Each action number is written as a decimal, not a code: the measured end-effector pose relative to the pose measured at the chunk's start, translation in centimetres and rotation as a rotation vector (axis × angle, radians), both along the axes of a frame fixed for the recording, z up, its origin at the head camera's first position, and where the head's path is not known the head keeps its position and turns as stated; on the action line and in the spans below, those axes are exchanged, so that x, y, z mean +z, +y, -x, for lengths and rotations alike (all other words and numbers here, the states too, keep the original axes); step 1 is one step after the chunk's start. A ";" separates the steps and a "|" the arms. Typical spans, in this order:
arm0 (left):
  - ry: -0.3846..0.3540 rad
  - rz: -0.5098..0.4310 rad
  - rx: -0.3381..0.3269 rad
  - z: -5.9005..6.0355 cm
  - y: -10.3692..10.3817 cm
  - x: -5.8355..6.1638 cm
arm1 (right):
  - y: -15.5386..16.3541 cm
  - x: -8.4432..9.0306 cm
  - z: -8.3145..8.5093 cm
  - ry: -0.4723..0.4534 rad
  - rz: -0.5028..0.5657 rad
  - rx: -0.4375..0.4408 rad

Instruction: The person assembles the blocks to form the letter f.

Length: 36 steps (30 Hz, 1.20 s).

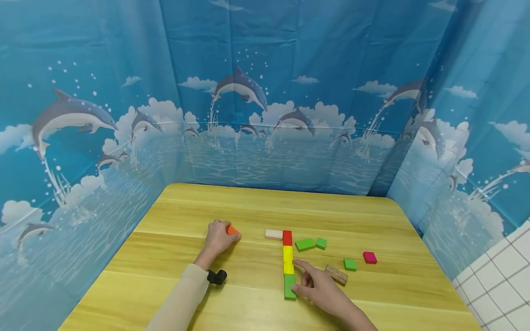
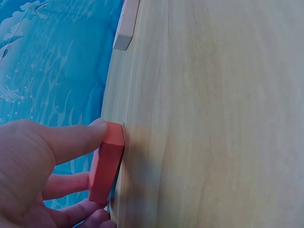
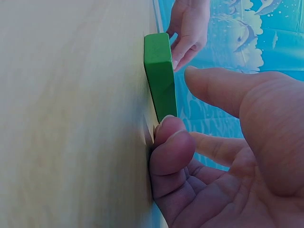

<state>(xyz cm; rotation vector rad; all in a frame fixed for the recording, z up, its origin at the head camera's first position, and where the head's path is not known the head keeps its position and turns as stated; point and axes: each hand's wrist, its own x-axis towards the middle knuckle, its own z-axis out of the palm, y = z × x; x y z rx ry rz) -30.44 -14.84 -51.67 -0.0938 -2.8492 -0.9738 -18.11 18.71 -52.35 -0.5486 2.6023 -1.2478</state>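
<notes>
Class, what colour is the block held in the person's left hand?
The held block is orange-red, seen closest in the left wrist view.

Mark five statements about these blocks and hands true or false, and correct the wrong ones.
1. The left hand holds an orange block. True.
2. The red block lies at the row's near end. False: the red block lies beyond the green block there.
3. The pale block lies left of the red block. True.
4. The right hand holds the brown block. False: the brown block lies beside the right hand.
5. The pink block is right of the brown block. True.
</notes>
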 end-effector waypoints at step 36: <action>-0.034 -0.477 -0.094 -0.4 2.5 2.1 | 0.2 0.2 -0.1 0.025 0.027 0.027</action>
